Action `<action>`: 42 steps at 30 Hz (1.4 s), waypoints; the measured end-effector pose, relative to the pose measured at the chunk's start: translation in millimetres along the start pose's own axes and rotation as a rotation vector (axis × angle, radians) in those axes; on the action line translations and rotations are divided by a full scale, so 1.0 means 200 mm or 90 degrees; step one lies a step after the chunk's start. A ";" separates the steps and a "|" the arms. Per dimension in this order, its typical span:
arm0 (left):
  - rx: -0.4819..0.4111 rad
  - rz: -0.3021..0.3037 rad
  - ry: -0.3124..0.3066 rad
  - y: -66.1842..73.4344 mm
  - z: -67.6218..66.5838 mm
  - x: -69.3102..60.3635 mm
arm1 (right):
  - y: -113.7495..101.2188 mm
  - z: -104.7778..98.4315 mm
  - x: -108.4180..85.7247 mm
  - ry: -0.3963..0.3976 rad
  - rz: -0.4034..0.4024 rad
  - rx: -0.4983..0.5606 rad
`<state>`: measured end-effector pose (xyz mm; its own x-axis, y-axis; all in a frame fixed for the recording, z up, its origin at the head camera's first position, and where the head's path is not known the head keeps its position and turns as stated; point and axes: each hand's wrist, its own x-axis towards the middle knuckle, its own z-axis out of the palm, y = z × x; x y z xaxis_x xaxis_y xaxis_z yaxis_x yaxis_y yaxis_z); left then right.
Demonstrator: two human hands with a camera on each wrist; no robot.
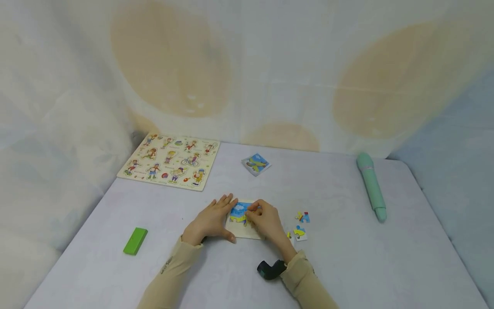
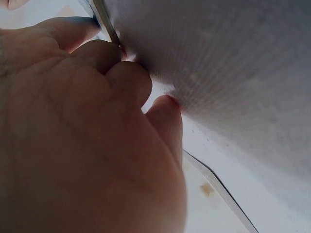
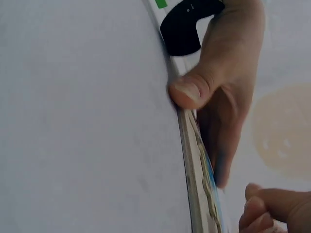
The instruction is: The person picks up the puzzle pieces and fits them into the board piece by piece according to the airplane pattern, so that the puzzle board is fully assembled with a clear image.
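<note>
A small wooden jigsaw board [image 1: 243, 232] lies before me, its upper left filled with blue and yellow pieces [image 1: 239, 207]. My left hand [image 1: 212, 219] rests spread along the board's left side, thumb at its near edge. In the left wrist view, the left hand's [image 2: 97, 121] fingers reach down by the board's edge [image 2: 106, 22]. Above the board's right half, my right hand [image 1: 267, 219] has thumb and forefinger together at a yellow puzzle piece [image 1: 248, 218], mostly hidden by the fingers. The right hand [image 3: 274, 208] also enters the right wrist view at the lower right.
Loose puzzle pieces [image 1: 300, 232] lie right of the board, partly behind the right wrist. Farther back is a small picture card [image 1: 256, 164]. A large figure puzzle board [image 1: 210, 171] stands back left, a green block [image 1: 135, 241] nearer left, a mint-green microphone-shaped object [image 1: 372, 186] at right.
</note>
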<state>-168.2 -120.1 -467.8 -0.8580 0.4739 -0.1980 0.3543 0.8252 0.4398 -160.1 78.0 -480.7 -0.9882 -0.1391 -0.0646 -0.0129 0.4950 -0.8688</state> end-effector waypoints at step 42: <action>0.009 -0.018 -0.028 0.00 0.00 0.02 | 0.40 -0.78 -0.07 -0.072 0.018 -0.032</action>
<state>-171.1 -117.3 -469.1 -0.8511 0.4625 -0.2485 0.3351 0.8428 0.4211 -171.7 254.0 -473.4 -0.9646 -0.2192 -0.1463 0.0043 0.5421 -0.8403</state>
